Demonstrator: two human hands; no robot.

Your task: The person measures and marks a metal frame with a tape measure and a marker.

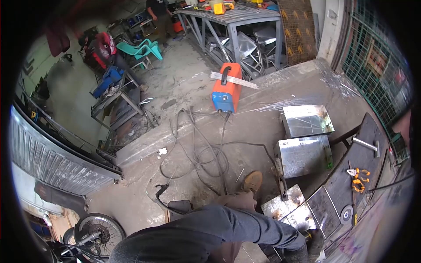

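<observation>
Neither of my hands can be made out. A dark grey sleeve (210, 225) crosses the bottom of the view and bends toward the right; whatever lies at its end is hidden or cut off. Close to that end is a shiny metal piece (293, 207) with scorched spots. A clamp on a cable (280, 182) reaches down to this piece. Beyond it sit two more sheet-metal boxes (305, 156) (308, 120). Left of the sleeve, a black electrode holder (162, 190) rests by a dark block. My brown shoe (253, 181) is on the floor.
An orange and blue welding machine (226, 90) carries a bundle of electrodes (239, 81); its cables (199, 160) loop over the floor. Orange-handled pliers (360, 175), a disc (346, 214) and a T-shaped metal tool (366, 146) lie at right. A motorcycle wheel (100, 234) stands lower left. People are behind.
</observation>
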